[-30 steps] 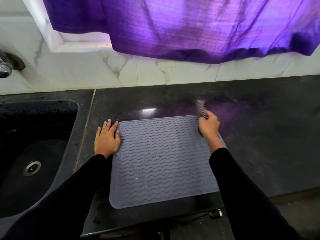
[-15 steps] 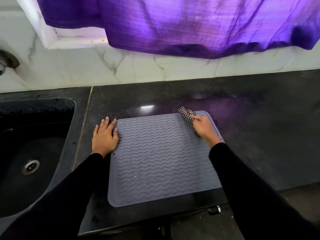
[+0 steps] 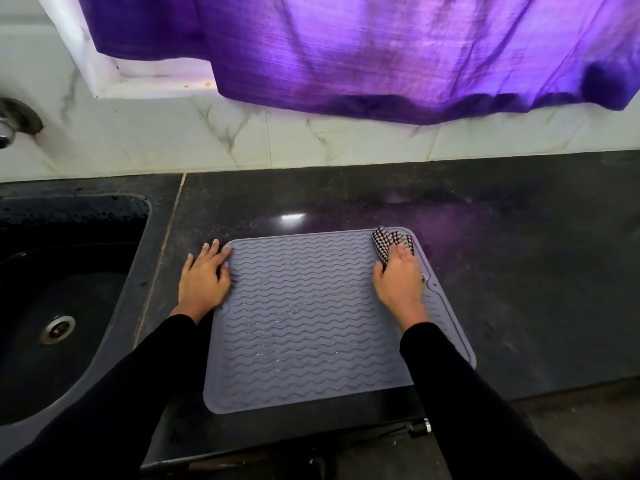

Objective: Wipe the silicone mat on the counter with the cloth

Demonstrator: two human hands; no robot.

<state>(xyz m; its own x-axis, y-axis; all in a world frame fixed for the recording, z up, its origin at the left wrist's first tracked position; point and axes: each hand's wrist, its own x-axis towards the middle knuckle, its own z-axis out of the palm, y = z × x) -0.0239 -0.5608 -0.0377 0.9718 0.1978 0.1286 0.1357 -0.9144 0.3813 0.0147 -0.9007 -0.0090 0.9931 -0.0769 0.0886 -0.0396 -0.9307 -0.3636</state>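
A grey silicone mat (image 3: 304, 323) with wavy ridges lies flat on the dark counter (image 3: 519, 254), its near edge at the counter's front. My right hand (image 3: 398, 282) presses a black-and-white checked cloth (image 3: 384, 242) onto the mat's far right corner; most of the cloth is hidden under the hand. My left hand (image 3: 204, 277) lies flat with fingers spread on the counter, touching the mat's far left edge. Wet streaks glint on the mat's middle.
A black sink (image 3: 62, 306) with a metal drain (image 3: 57, 329) sits at the left. A tap (image 3: 10, 126) juts from the marble wall (image 3: 277, 143). A purple curtain (image 3: 381, 53) hangs above the counter's back. The counter's front edge runs just under the mat.
My right hand brought the cloth down from above the far right corner onto the mat and now presses it flat there. The left hand stayed at the mat's left edge.
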